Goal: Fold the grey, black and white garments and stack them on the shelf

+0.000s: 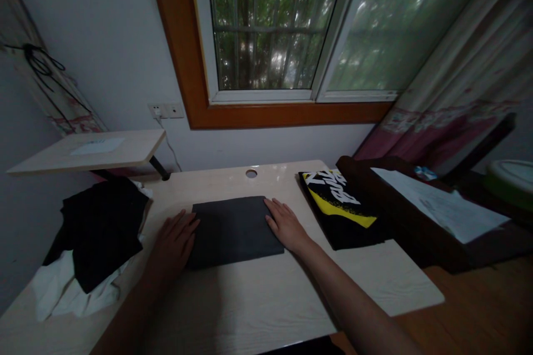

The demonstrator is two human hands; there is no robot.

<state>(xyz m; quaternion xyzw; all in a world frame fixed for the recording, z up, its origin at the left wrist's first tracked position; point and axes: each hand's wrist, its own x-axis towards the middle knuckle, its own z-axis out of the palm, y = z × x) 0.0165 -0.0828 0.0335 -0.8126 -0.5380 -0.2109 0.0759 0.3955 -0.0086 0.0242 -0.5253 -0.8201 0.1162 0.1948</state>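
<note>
A dark grey rectangle [235, 230], which looks like a flat folding board or folded cloth, lies on the pale wooden table. My left hand [177, 241] rests along its left edge, fingers stretched out. On the opposite side, my right hand [287, 224] lies flat with its fingertips over the right edge. Neither hand is gripping anything. To the right sits a folded black garment [339, 205] with a yellow band and white lettering. A loose heap of black cloth [102, 227] lies at the left, on top of white cloth [79, 291].
A raised wooden shelf [137, 147] on dark legs stands at the table's back left. Near the back edge there is a round cable hole [251, 174]. Beyond the table's right side, a dark brown piece of furniture [412, 222] carries white sheets [441, 208].
</note>
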